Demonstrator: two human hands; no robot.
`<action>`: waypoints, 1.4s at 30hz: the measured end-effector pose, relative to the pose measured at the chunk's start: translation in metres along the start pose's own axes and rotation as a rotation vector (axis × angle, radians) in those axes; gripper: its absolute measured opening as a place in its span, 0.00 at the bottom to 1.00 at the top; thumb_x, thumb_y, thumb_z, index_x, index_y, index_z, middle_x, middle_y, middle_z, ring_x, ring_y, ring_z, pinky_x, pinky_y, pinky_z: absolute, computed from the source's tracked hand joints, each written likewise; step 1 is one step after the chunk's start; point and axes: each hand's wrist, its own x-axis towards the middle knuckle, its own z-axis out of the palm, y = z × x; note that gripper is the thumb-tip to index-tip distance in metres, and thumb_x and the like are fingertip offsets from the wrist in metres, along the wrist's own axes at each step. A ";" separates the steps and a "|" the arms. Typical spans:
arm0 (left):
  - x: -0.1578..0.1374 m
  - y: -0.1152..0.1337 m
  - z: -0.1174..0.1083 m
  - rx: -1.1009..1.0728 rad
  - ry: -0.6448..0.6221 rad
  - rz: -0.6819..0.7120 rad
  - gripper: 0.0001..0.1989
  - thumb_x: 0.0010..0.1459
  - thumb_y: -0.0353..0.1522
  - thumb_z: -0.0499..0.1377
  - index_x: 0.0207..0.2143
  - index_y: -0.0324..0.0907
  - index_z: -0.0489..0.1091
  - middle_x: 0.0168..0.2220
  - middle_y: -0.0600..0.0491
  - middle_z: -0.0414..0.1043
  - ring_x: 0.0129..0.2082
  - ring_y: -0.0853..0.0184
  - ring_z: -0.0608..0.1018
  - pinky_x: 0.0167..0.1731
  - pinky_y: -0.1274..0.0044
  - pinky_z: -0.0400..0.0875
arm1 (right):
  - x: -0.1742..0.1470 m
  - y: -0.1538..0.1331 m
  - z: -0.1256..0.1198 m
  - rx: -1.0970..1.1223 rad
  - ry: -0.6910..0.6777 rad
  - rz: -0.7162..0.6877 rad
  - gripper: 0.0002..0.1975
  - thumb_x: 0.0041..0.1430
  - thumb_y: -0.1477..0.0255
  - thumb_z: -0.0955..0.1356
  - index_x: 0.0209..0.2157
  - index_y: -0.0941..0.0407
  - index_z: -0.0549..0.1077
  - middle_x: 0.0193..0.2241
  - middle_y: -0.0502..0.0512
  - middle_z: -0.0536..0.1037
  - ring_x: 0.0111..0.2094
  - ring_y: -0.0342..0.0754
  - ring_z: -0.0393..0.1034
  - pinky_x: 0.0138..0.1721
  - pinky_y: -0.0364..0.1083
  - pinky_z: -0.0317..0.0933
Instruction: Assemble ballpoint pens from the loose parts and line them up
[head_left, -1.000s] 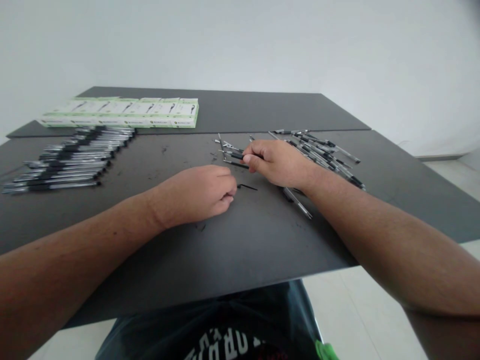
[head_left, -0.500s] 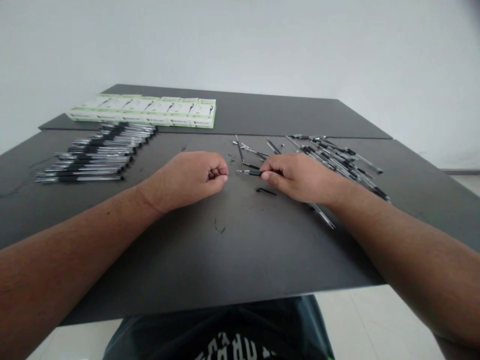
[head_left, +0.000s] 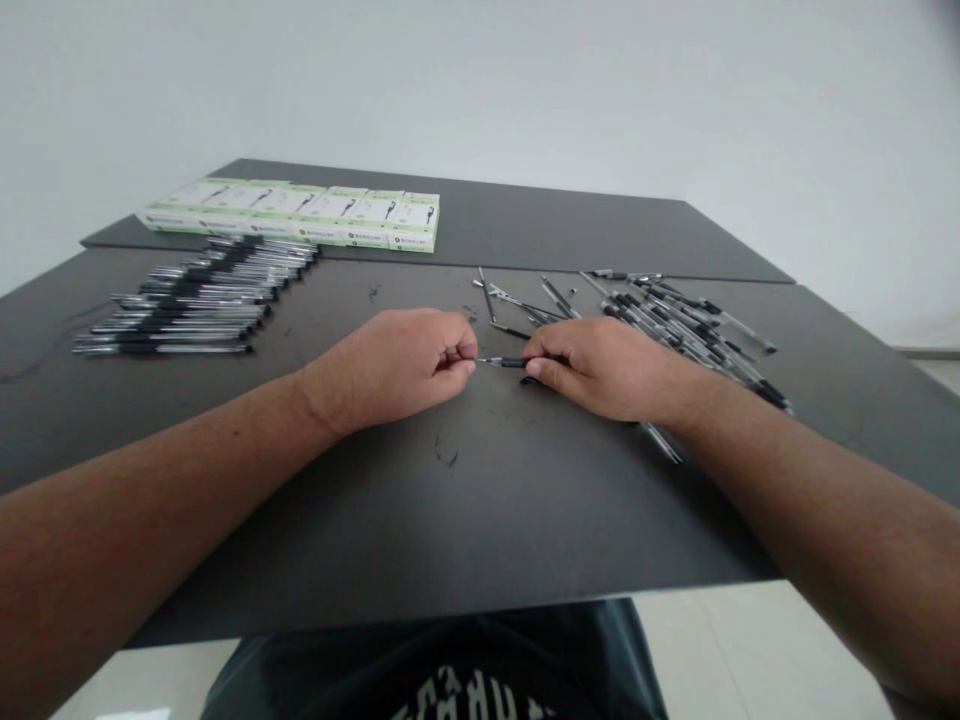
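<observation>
My right hand (head_left: 600, 362) grips a pen (head_left: 513, 363) by its black grip section, with the metal tip pointing left. The rest of that pen is hidden in the palm. My left hand (head_left: 412, 365) is closed in a pinch, its fingertips right at the pen's tip; whatever they hold is too small to make out. Under the right fingers lies a black pen clip piece (head_left: 531, 381), partly covered. Just behind the right hand, loose pens (head_left: 675, 320) with clear barrels and black grips are heaped on the dark table (head_left: 450, 530).
At the left, several pens (head_left: 195, 300) lie side by side in a row. White and green boxes (head_left: 300, 215) stand in a line behind them. Loose thin pen parts (head_left: 487, 295) and a small tool like tweezers or scissors (head_left: 506, 296) lie beyond my hands.
My left hand has moved right, so its fingertips now meet the pen's tip, where there was a gap before. The right hand keeps its hold and sits slightly lower in view.
</observation>
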 end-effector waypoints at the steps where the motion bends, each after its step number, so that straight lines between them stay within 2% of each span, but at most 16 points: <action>1: 0.000 0.001 0.000 -0.003 -0.001 0.006 0.10 0.61 0.36 0.56 0.37 0.44 0.76 0.29 0.54 0.76 0.28 0.66 0.75 0.34 0.74 0.65 | 0.000 0.000 0.000 -0.002 -0.004 0.002 0.13 0.72 0.67 0.64 0.43 0.57 0.79 0.36 0.56 0.83 0.35 0.49 0.73 0.37 0.46 0.58; 16: -0.001 0.006 0.005 -0.023 -0.050 0.061 0.07 0.62 0.35 0.57 0.37 0.44 0.75 0.31 0.54 0.78 0.31 0.64 0.77 0.34 0.73 0.65 | -0.001 -0.007 0.002 0.025 -0.048 -0.002 0.12 0.71 0.67 0.65 0.43 0.55 0.79 0.38 0.56 0.83 0.37 0.50 0.74 0.39 0.46 0.59; 28: -0.001 0.007 0.006 -0.032 -0.055 0.052 0.10 0.65 0.37 0.57 0.40 0.45 0.77 0.34 0.53 0.81 0.36 0.63 0.80 0.36 0.73 0.66 | -0.001 -0.009 0.003 0.022 -0.040 -0.008 0.11 0.71 0.68 0.65 0.42 0.55 0.79 0.36 0.55 0.82 0.36 0.49 0.74 0.39 0.46 0.59; 36: -0.002 0.011 0.004 -0.091 -0.044 0.011 0.10 0.64 0.38 0.58 0.42 0.46 0.78 0.34 0.55 0.82 0.34 0.65 0.80 0.35 0.75 0.66 | -0.002 -0.010 0.003 0.026 -0.033 -0.009 0.12 0.72 0.68 0.64 0.41 0.55 0.78 0.35 0.55 0.82 0.35 0.49 0.73 0.38 0.46 0.58; 42: -0.003 0.011 0.005 -0.117 -0.010 0.027 0.08 0.63 0.37 0.59 0.39 0.45 0.77 0.32 0.56 0.80 0.31 0.67 0.79 0.34 0.75 0.66 | -0.002 -0.012 0.003 0.070 -0.033 0.031 0.15 0.74 0.67 0.62 0.38 0.55 0.77 0.32 0.54 0.81 0.31 0.47 0.71 0.36 0.46 0.57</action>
